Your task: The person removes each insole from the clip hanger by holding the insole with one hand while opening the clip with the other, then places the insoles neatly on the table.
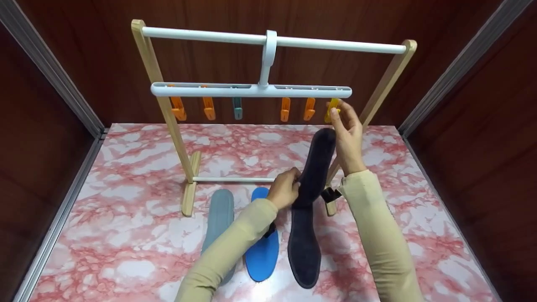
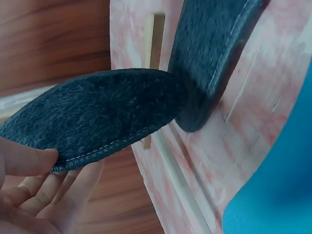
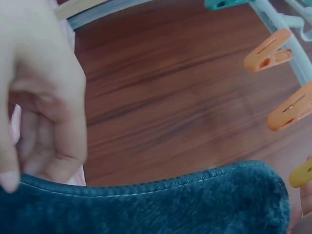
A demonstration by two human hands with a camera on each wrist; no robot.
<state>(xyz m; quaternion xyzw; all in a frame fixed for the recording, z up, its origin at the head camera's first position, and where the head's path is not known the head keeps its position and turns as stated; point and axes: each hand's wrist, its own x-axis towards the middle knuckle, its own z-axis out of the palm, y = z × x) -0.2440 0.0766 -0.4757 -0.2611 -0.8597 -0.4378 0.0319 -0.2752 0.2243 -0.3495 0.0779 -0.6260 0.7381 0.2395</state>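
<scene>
My left hand (image 1: 284, 188) pinches the side edge of a black fuzzy insole (image 1: 319, 163), thumb on its face in the left wrist view. This insole is raised and tilted, its tip just below the hanger's right end. A second black insole (image 1: 304, 251) lies on the table beneath it. With thumb and fingers, my right hand (image 1: 349, 134) pinches a yellow clip (image 1: 333, 107) at the right end of the white hanger (image 1: 209, 90). In the right wrist view a gap shows between the yellow clip (image 3: 302, 173) and the held insole (image 3: 195, 204).
The hanger hooks over the white top bar (image 1: 335, 44) of a wooden-legged rack (image 1: 176, 130). Orange clips (image 1: 209, 108) and a teal clip (image 1: 237, 108) hang along it. A grey insole (image 1: 220, 214) and a blue insole (image 1: 262, 260) lie on the marbled table, partly under my left arm.
</scene>
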